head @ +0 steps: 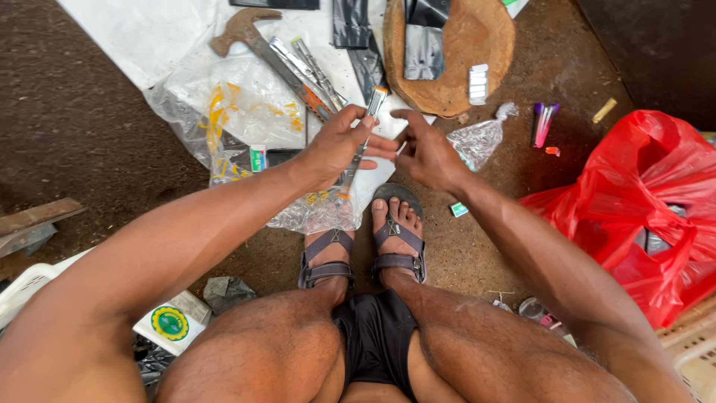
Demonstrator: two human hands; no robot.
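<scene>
Above the sandalled feet, the left hand (335, 145) closed its grip around a slim silver tool (363, 134), while the right hand (425, 153) hovered open, fingertips near its shaft. Steadying it low, I judged, would keep the tip true.

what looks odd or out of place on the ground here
The hammer at top left has a rusty head. A small green packet lies loose on the dirt beside the right foot, and pens lie on bare dirt near the red bag.
</scene>
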